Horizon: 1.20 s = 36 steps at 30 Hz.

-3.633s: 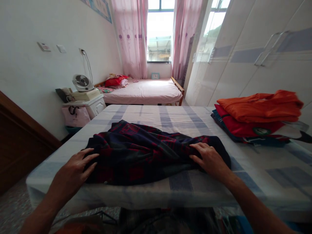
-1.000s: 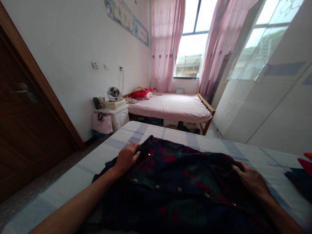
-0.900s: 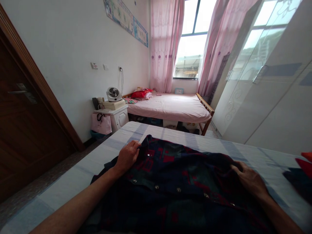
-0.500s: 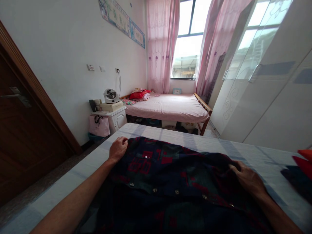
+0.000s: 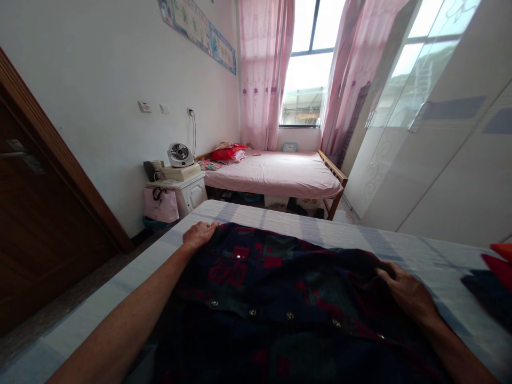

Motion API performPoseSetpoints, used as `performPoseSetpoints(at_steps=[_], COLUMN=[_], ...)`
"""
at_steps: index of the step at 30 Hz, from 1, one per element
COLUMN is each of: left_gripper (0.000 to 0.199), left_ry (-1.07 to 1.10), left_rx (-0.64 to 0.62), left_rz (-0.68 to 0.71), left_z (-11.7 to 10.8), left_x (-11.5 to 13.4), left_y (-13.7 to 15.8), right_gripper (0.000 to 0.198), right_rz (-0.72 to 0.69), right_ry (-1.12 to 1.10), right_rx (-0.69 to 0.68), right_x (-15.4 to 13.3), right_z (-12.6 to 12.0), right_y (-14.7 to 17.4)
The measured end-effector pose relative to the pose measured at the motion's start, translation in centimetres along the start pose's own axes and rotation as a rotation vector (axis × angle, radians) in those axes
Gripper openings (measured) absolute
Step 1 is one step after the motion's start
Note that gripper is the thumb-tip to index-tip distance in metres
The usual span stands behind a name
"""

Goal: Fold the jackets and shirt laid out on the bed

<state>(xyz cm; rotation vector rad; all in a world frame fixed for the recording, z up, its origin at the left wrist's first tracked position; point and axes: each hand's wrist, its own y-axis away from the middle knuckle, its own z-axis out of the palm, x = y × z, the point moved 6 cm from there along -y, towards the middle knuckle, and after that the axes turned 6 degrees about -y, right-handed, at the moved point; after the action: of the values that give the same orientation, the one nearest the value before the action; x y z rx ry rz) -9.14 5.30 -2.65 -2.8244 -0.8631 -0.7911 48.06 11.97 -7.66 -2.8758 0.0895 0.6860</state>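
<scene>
A dark navy shirt [image 5: 276, 288] with green and red patches lies spread sideways before me, a row of metal snap buttons running across it. At its far left corner is my left hand [image 5: 200, 233], the fingers closed on the cloth's edge. My right hand [image 5: 406, 288] grips the shirt's right end, thumb on top and the other fingers partly hidden. The near part of the shirt is dark and runs out of view at the bottom.
Under the shirt is a bed with a pale striped sheet [image 5: 240, 211]. Folded red and dark clothes [image 5: 498, 266] lie at the right edge. Beyond stand a pink-covered bed [image 5: 280, 173], a white cabinet [image 5: 193, 194] with a fan [image 5: 181, 154], and a wardrobe [image 5: 440, 176]. A brown door [image 5: 44, 229] is left.
My left hand has shifted slightly right along the shirt's far left corner, its fingers reaching further over the edge. My right hand keeps its place, and the view has tilted slightly.
</scene>
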Motion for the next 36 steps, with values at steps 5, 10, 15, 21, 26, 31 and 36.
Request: performPoseSetpoints(at_steps=[5, 10, 15, 21, 26, 31, 36], left_gripper=[0.031, 0.036, 0.036, 0.035, 0.028, 0.023, 0.022], left_ry=[0.25, 0.424, 0.449, 0.502, 0.612, 0.747, 0.815], left_rx=[-0.057, 0.12, 0.024, -0.233, -0.37, -0.245, -0.171], left_rz=[0.053, 0.014, -0.151, -0.267, -0.268, -0.144, -0.073], left_z=[0.8, 0.0, 0.2, 0.9, 1.7, 0.7, -1.1], left_x=[0.4, -0.5, -3.0, -4.1, -2.8, -1.7, -1.5], left_y=[0.0, -0.1, 0.8, 2.6, 3.7, 3.8, 4.6], right_gripper=[0.051, 0.05, 0.051, 0.053, 0.056, 0.032, 0.041], right_rz=[-0.016, -0.019, -0.016, 0.017, 0.078, -0.006, 0.033], right_ry=[0.0, -0.003, 0.006, -0.017, -0.082, -0.31, -0.879], right_rx=[0.018, 0.021, 0.007, 0.049, 0.104, 0.017, -0.018], right_x=[0.0, 0.0, 0.0, -1.0, -1.8, -2.7, -4.4], right_z=[-0.1, 0.0, 0.1, -0.5, -1.6, -2.4, -5.4], right_y=[0.0, -0.1, -0.1, 0.7, 1.4, 1.2, 2.2])
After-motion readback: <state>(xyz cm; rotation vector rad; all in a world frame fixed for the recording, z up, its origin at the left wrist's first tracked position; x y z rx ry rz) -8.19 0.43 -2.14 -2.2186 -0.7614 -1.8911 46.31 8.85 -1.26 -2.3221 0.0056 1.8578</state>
